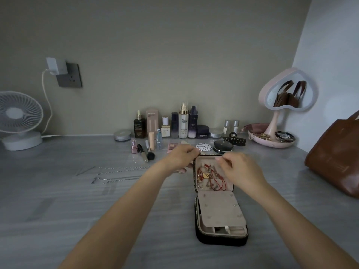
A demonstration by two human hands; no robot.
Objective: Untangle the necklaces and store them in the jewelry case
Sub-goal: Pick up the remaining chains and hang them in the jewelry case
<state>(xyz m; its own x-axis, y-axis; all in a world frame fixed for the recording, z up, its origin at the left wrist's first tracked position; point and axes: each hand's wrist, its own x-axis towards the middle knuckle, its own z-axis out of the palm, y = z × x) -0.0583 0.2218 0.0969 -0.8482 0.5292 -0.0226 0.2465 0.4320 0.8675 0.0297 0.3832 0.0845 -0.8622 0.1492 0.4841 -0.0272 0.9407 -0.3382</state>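
Note:
A black jewelry case (221,240) lies open on the grey table, with its beige flap (219,208) folded over the near half. Its far half (195,183) holds several necklaces (213,178) with red cords and gold pieces. My left hand (181,155) is at the far half's top left corner and my right hand (240,168) at its top right. The fingers of both are curled and seem to pinch a fine chain, which is barely visible. Two silver chains (122,168) (116,179) lie stretched out on the table to the left.
Cosmetic bottles (183,123), brushes (148,151) and compacts (222,146) line the back. A black hair claw (235,140) and a pink heart mirror stand (287,92) with a jewelry dish are at back right. A brown bag (336,152) stands at right and a white fan (19,121) at far left.

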